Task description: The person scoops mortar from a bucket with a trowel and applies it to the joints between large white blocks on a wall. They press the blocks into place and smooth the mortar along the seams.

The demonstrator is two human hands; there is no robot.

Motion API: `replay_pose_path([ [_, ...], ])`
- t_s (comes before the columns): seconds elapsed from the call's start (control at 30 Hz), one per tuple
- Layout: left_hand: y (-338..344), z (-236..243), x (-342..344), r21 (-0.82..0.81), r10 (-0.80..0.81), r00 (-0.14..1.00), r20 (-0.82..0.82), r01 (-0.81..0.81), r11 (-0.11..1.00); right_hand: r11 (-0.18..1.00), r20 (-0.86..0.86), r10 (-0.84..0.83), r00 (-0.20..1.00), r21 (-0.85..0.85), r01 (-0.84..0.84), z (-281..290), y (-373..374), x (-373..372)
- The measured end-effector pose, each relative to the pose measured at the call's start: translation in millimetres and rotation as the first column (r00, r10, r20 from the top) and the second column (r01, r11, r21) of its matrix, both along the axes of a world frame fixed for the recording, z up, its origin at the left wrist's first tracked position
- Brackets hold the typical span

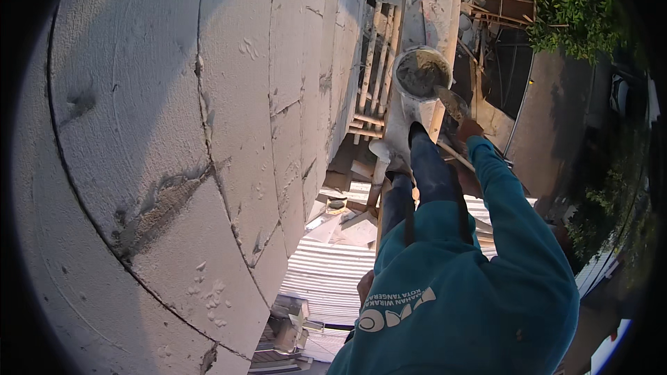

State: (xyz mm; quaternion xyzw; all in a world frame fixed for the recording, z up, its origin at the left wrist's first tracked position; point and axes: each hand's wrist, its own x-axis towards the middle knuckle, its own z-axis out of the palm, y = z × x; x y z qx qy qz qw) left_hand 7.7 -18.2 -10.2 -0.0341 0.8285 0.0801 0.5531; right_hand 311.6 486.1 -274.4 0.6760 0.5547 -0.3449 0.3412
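My right hand [470, 129] is closed around the handle of a mortar-smeared trowel [453, 104]. The blade's tip reaches over the near right rim of a round, pale bucket [417, 105]. Grey wet mortar [421, 73] fills part of this bucket, which stands on the narrow walkway just beyond my feet. Down beside my body, only a small part of my left hand [365, 286] shows past the teal sleeve. Its fingers are hidden, so I cannot make out whether it holds anything.
A tall wall of pale blocks [167, 167] with rough joints rises on the left. The raised walkway [399, 121] is narrow, with wooden poles [375, 62] beside it. Far below lie a corrugated roof [326, 267] and a paved lane [556, 111]. Leafy branches [573, 10] hang at upper right.
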Motion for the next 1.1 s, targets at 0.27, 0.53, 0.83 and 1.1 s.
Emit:
replay_pose_path([
  [0.27,39,17,25,-0.185,0.033,0.999,-0.025,-0.037,0.982,0.996,0.018,0.066,0.998,-0.059,-0.065,-118,104,-74],
  [0.53,62,33,26,-0.198,-0.170,0.985,0.005,0.168,0.966,0.990,-0.076,-0.141,0.987,0.016,0.143,-216,94,-138],
  [0.83,48,8,-8,0.072,-0.460,0.885,-0.071,0.464,0.883,0.819,-0.370,-0.573,0.731,-0.241,0.520,-152,28,-63],
  [1.1,80,-4,-41,-0.021,0.436,0.900,0.023,-0.435,0.900,0.765,-0.559,-0.579,0.593,-0.120,0.633,-56,-11,-19],
])
